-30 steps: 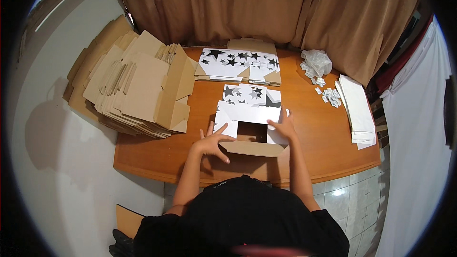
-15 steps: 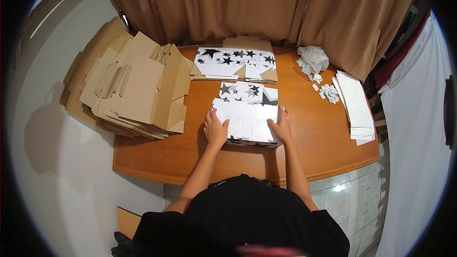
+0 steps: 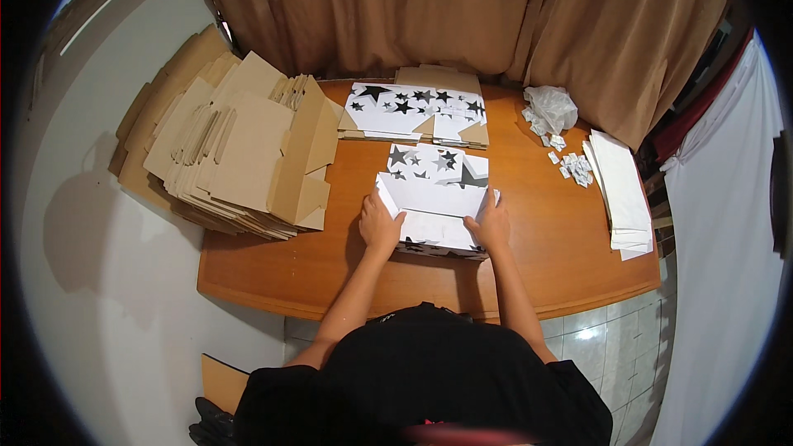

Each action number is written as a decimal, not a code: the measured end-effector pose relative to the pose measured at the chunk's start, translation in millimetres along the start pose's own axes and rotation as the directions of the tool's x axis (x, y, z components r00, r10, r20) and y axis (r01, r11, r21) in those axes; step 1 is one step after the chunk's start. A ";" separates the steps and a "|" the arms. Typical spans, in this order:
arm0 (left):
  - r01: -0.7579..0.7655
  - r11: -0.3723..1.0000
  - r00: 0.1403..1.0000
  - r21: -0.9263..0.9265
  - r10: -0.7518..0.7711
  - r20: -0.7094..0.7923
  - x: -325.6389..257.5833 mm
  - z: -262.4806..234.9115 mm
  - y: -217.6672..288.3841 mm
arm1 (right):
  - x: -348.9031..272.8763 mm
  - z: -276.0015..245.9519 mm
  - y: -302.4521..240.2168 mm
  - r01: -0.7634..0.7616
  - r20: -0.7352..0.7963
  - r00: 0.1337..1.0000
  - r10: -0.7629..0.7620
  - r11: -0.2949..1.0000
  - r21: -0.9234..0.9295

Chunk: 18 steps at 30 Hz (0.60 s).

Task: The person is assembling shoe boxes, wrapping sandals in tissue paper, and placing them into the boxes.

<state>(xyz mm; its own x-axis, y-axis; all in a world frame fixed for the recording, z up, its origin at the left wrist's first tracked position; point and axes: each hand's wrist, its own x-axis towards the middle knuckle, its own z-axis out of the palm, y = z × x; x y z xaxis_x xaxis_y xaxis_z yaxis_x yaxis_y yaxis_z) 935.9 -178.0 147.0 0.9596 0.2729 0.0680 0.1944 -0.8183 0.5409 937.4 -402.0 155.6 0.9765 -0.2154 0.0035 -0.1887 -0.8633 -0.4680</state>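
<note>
The wooden worktop (image 3: pixel 330 272) carried a star-printed box (image 3: pixel 434 202) near its front edge, flat star-printed sheets (image 3: pixel 413 111) at the back, a heap of plain cardboard blanks (image 3: pixel 239 149) overhanging its left end, and white paper strips (image 3: pixel 619 190) with crumpled scraps (image 3: pixel 552 107) on the right.

You have two hands on the work: your left hand (image 3: pixel 378 227) and your right hand (image 3: pixel 493 225), both laid flat on one white star-printed box (image 3: pixel 435 198). Behind it lies one stack of flat star-printed blanks (image 3: pixel 413 111); how many sheets it holds cannot be told. To your left there is one large heap of plain brown cardboard blanks (image 3: pixel 231 153), too many to count. To your right you have one pile of white sheets (image 3: pixel 621 194), one crumpled white bag (image 3: pixel 552 106) and one scatter of small white packets (image 3: pixel 574 167).
</note>
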 end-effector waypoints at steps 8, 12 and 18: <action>0.396 0.867 0.770 -0.302 -0.135 0.623 8.7 -7.4 -72.9 | 3.6 7.5 16.2 0.126 -0.081 0.990 -0.112 0.974 0.189; 0.619 0.655 0.652 -0.434 -0.120 0.748 -8.7 -26.5 -58.3 | 6.7 12.0 24.4 0.125 -0.094 0.990 -0.104 0.956 0.264; 0.543 0.399 0.828 -0.739 -0.113 0.549 -10.8 -58.4 -18.3 | -1.0 12.2 14.3 0.134 -0.198 0.978 -0.061 0.915 0.380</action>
<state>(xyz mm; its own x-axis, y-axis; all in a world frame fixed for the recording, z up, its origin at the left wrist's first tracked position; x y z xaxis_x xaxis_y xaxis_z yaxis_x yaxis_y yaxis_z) 910.1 -136.4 185.3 0.8846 0.0407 -0.4645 0.4488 0.1958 0.8719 935.0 -408.5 138.2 0.9462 -0.2486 0.2071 -0.0024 -0.6455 -0.7638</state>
